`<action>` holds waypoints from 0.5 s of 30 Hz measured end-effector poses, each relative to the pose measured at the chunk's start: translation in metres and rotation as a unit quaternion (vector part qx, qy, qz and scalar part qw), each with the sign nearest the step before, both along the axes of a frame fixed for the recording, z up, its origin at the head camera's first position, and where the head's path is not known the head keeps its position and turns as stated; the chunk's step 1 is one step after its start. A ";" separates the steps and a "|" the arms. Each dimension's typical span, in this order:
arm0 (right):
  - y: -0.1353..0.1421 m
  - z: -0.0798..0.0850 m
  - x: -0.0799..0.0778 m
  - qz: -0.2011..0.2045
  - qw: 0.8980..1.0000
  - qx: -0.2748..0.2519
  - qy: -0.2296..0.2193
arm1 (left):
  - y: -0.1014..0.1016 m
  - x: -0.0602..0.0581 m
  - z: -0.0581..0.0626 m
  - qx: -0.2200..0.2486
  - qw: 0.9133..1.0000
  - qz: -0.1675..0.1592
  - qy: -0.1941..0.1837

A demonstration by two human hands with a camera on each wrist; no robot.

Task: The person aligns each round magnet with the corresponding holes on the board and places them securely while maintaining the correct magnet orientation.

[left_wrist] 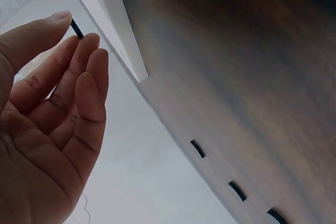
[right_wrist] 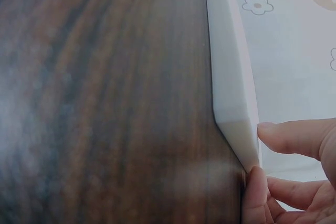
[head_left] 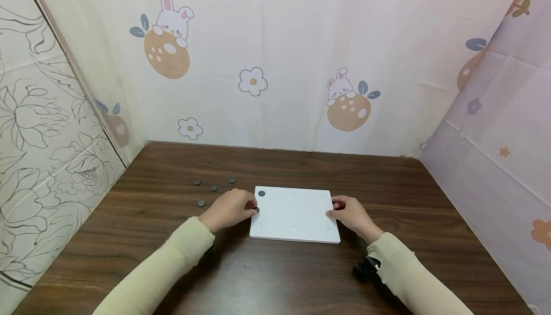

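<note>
A white rectangular board [head_left: 292,212] with shallow round recesses lies on the table. One dark disc [head_left: 261,193] sits in its far left recess. My left hand [head_left: 230,208] is at the board's left edge, pinching another thin dark disc [left_wrist: 77,29] between thumb and fingertips; in the left wrist view this disc is seen edge-on. At the opposite side, my right hand [head_left: 350,215] grips the board's right edge, thumb on top and fingers against the side. The right wrist view shows that thumb [right_wrist: 283,136] at the board's upper edge.
Several loose dark discs, one of them the nearest disc [head_left: 201,203], lie on the brown wooden table [head_left: 280,276] left of the board. A printed curtain [head_left: 292,128] hangs behind the table, with more hangings at both sides. A black device [head_left: 366,269] is at the right wrist.
</note>
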State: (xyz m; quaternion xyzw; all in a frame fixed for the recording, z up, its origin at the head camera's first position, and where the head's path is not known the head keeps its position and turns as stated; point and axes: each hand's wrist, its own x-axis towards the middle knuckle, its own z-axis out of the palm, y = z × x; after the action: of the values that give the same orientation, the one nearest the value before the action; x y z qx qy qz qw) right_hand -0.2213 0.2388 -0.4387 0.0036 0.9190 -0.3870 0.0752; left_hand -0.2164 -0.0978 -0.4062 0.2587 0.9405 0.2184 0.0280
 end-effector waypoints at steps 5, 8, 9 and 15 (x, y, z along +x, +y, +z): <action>0.000 0.001 0.001 0.002 1.000 0.000 -0.001 | 0.001 0.004 0.000 -0.002 1.000 -0.015 0.009; -0.001 0.002 0.001 0.002 1.000 -0.001 -0.002 | 0.002 0.007 0.000 -0.003 1.000 -0.024 0.015; 0.000 0.002 0.001 0.003 1.000 -0.001 -0.002 | 0.002 0.008 -0.001 -0.003 0.999 -0.027 0.017; -0.001 0.001 0.001 0.002 1.000 0.001 -0.004 | 0.003 0.013 -0.002 -0.003 0.999 -0.044 0.012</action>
State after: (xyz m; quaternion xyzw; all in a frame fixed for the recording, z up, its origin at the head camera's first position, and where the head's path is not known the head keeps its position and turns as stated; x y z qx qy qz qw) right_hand -0.2204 0.2382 -0.4373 0.0036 0.9192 -0.3856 0.0793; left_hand -0.2029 -0.0950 -0.4081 0.3021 0.9293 0.2106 0.0270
